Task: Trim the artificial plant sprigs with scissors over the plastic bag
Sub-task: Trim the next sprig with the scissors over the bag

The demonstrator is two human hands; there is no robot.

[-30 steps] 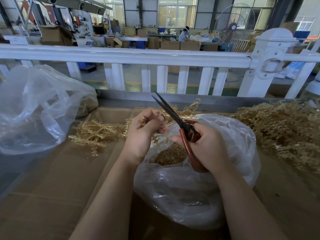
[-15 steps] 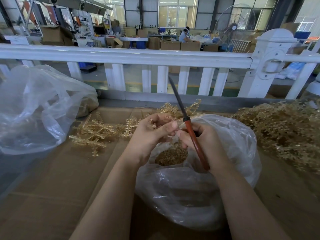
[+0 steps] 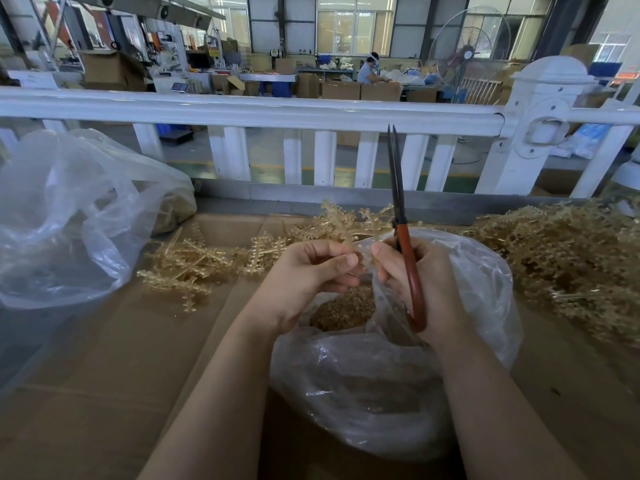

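Left hand sat at centre frame, fingers curled, thumb and fingertips pinching a sprig whose branches fanned up toward 12 o'clock; stem end mostly hidden behind the fingers. Right hand just at 3 o'clock of the left, nearly touching it, fingers wrapped round the red handles of the scissors. Blades were together and pointed straight up at 12, parked clear of the sprig, likely so thumb and forefinger could help reposition the stem between cuts. Both hands were held directly over the mouth of the bag, which lay at 6 o'clock of them, so offcuts would drop in; a heap of trimmings showed inside.

Loose sprigs, probably done ones, lay at 9 to 10 o'clock of the hands on the cardboard. A big pile sat at 3 o'clock, within right-hand reach, probably the stock to cut. A second bag was at 9 o'clock, far left. White fence ran across at 12.

Judged stage: mid-task, between cuts. Risk: blades close to the left fingertips when cutting resumes.
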